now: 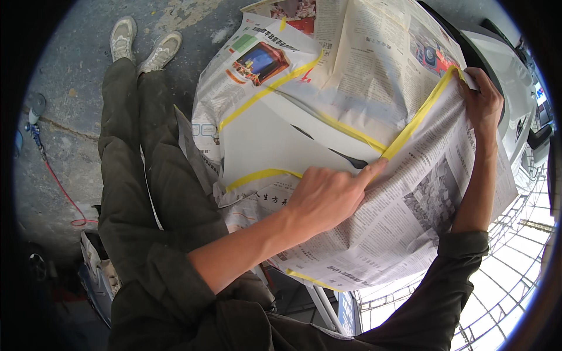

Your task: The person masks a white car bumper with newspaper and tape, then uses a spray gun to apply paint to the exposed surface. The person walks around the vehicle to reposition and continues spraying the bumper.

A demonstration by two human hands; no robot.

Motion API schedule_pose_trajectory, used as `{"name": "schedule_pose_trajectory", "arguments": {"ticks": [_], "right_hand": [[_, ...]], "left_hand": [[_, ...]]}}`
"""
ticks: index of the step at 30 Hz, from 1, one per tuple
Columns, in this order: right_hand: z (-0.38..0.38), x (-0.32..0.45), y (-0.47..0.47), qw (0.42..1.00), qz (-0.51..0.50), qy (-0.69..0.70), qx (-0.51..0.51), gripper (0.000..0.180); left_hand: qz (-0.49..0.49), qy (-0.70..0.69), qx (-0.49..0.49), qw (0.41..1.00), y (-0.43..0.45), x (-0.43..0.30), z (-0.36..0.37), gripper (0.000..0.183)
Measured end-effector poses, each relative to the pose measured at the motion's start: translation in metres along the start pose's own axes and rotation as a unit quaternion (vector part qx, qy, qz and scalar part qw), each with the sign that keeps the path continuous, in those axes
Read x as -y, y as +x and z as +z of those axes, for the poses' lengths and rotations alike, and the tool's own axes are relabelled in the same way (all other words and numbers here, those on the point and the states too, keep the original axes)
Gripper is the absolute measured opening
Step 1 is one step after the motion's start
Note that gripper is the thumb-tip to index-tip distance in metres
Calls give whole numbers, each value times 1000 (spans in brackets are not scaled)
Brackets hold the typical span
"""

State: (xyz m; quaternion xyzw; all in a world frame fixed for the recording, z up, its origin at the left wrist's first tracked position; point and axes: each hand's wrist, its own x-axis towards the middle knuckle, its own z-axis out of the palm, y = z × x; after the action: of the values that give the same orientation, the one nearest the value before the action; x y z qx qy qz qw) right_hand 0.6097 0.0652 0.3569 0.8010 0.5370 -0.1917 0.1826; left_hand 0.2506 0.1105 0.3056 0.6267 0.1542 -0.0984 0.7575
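Note:
My left hand [327,199] has its index finger stretched out and pressed on a strip of yellow masking tape [419,115]; the other fingers are curled. At the strip's upper end, my right hand [483,98] pinches the tape and the edge of a newspaper sheet [395,210]. Before me is a white car body panel [263,140] with two dark slits. More newspaper [360,57] surrounds the bare white area, bordered by yellow tape [263,175] on several sides. The left palm and thumb are hidden.
Beyond the paper is a light-coloured car body [500,57] with a side mirror [540,138]. On the concrete floor [70,57] at left lie an air tool [35,125] and a red hose [59,184]. A box-like container [94,267] stands by my legs.

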Motion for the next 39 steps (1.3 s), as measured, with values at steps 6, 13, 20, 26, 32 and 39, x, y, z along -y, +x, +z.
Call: {"name": "schedule_pose_trajectory", "arguments": {"ticks": [6,13,20,26,32,39], "right_hand": [[-10,18,8,995,-18,-93,-21,28],[-53,114,-50,987,-32,97,122,16],[-33,138,-76,969,-107,103,198,33],[-29,138,-79,967,-81,51,235,49],[-16,116,-70,968,-32,-16,249,65],[-3,81,-54,950,49,-64,303,59]], "left_hand": [[-8,-3,17,1000,20,6,-12,48],[-16,20,76,997,3,-2,-19,60],[31,83,67,994,-39,5,-7,73],[62,127,33,989,-57,15,7,80],[74,140,42,986,-66,19,9,78],[86,151,12,985,-93,26,13,71]]}}
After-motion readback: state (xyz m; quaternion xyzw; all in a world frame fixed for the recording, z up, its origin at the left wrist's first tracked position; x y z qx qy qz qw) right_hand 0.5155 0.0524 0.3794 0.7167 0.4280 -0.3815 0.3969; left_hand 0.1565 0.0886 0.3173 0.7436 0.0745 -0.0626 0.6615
